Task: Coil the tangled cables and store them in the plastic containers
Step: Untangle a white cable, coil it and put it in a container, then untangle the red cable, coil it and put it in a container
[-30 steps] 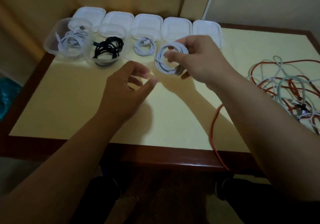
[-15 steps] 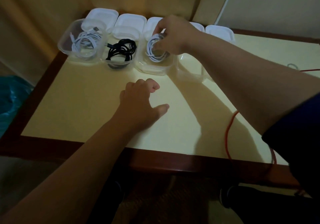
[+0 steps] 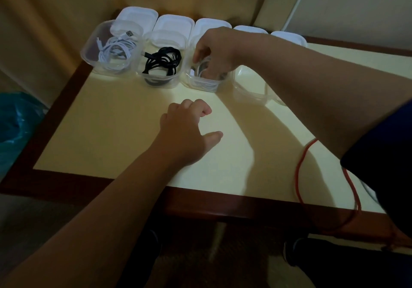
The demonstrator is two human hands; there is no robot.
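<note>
I see the right hand (image 3: pixel 214 52) reaching down into the third plastic container (image 3: pixel 200 82) from the left, its fingers curled around the white coiled cable (image 3: pixel 201 68) that sits inside that container. The left hand (image 3: pixel 187 129) rests on the cream counter (image 3: pixel 111 131) nearer to me, fingers loosely curled and holding nothing, thumb out to the side. To the left, one container (image 3: pixel 111 49) holds a bundled white cable (image 3: pixel 116 50) and the next container (image 3: pixel 160 73) holds a black cable (image 3: pixel 162 61). A clear container (image 3: pixel 249 89) stands just right of the third. White lids (image 3: pixel 174 23) line up behind the row. An orange cable (image 3: pixel 299 171) loops over the counter's near edge on my right.
</note>
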